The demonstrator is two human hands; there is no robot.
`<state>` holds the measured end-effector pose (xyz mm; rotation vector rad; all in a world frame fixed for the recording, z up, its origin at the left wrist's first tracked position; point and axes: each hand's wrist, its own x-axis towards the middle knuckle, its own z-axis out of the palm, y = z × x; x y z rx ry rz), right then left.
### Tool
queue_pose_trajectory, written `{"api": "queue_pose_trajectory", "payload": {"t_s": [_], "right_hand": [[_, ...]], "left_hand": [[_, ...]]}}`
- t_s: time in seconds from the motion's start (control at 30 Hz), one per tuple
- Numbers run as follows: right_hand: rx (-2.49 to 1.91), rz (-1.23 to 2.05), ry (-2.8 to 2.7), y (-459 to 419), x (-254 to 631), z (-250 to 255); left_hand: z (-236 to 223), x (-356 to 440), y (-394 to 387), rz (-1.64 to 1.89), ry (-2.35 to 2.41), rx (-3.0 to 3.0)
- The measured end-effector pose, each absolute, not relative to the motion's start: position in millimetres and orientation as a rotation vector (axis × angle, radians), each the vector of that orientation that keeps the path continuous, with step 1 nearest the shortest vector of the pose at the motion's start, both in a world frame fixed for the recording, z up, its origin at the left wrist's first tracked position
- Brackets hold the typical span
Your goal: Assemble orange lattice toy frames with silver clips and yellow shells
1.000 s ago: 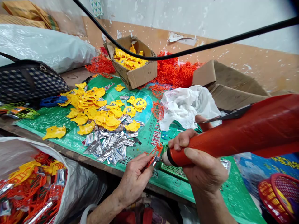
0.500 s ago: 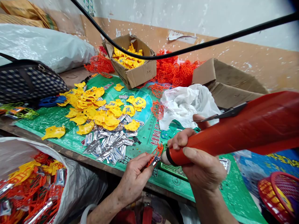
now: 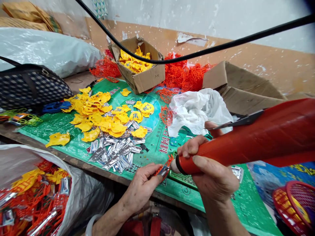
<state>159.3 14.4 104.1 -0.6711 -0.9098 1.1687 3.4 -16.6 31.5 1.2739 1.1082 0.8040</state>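
My right hand [image 3: 213, 175] is wrapped round a red power screwdriver [image 3: 236, 139] with a black collar and a pale nose. Pinched between the thumb and fingers of my left hand [image 3: 141, 186] is a small orange plastic piece with a shiny metal plate [image 3: 165, 170]. The screwdriver's nose meets or nearly meets this piece; the tip itself is hidden. Just below the nose lies a green perforated tray [image 3: 183, 179] with small dark bits in it. To the left are a heap of silvery metal plates [image 3: 118, 152] and a pile of yellow plastic pieces [image 3: 91, 108].
A cardboard box [image 3: 147, 78] of yellow pieces stands at the back, near tangled orange netted plastic [image 3: 189, 77]. A white sack [image 3: 73, 193] of orange pieces is at lower left. A black cable [image 3: 187, 58] hangs across the top. A red basket [image 3: 291, 205] sits at right.
The metal plate in my left hand has turned slightly and shows more of its face. Both hands stay almost in place; the screwdriver has barely moved.
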Motion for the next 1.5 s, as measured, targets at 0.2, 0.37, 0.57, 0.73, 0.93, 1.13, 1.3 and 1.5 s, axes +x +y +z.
{"api": "queue_pose_trajectory", "payload": {"t_s": [0.2, 0.37, 0.57, 0.73, 0.93, 1.13, 1.3, 1.5], "right_hand": [[-0.694, 1.162, -0.910, 14, 157, 105], [-0.712, 1.170, -0.939, 12, 157, 103], [-0.720, 1.166, -1.055, 9, 158, 95], [-0.765, 1.148, -1.111, 7, 160, 85], [-0.701, 1.163, -1.130, 7, 157, 80], [-0.634, 1.164, -1.078, 6, 150, 82], [-0.578, 1.145, -1.043, 10, 151, 92], [-0.697, 0.925, -0.962, 29, 169, 92]], "left_hand": [[27, 6, -19, 0.806, 1.055, 1.050], [27, 9, -17, 0.800, 1.007, 0.863], [29, 11, -17, 0.785, 0.957, 0.690], [27, 11, -19, 0.810, 0.959, 0.571], [20, 8, -22, 0.841, 0.965, 0.510], [17, 6, -23, 0.880, 1.006, 0.516], [29, 8, -18, 0.858, 0.938, 0.599], [33, 3, -8, 0.875, 0.995, 0.660]]}}
